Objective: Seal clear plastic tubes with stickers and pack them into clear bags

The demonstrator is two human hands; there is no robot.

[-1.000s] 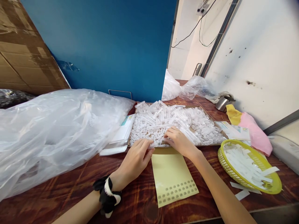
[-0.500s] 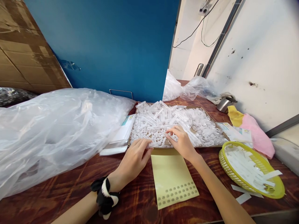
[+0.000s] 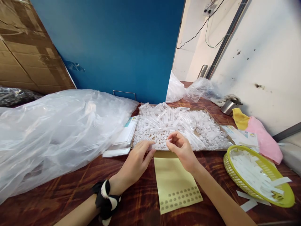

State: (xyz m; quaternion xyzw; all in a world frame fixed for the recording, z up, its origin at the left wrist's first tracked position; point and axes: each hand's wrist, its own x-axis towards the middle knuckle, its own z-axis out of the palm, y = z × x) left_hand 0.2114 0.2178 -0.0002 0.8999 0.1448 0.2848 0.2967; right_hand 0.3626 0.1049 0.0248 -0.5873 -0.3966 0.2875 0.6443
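Observation:
A shallow cardboard tray (image 3: 213, 150) holds a heap of clear plastic tubes (image 3: 164, 116) and small white pieces. At its front edge my left hand (image 3: 138, 157) has thumb and fingers closed around something small and pale, too hidden to name. To the right, my right hand (image 3: 181, 149) pinches a small whitish piece between thumb and forefinger, its other fingers curled. The two hands are apart. Below them a yellow sticker sheet (image 3: 174, 175) lies on the table, with rows of small round grey stickers near its front edge.
A large clear plastic bag (image 3: 70, 125) covers the left of the dark wooden table (image 3: 82, 185). White cards (image 3: 127, 131) lie beside the tray. On the right are a yellow-green basket (image 3: 285, 194) with white strips, a pink cloth (image 3: 264, 135) and a metal cup (image 3: 229, 106).
My right thumb and forefinger have come together in a pinch, where they were apart before. My left hand keeps its grip. The whole view has shifted slightly.

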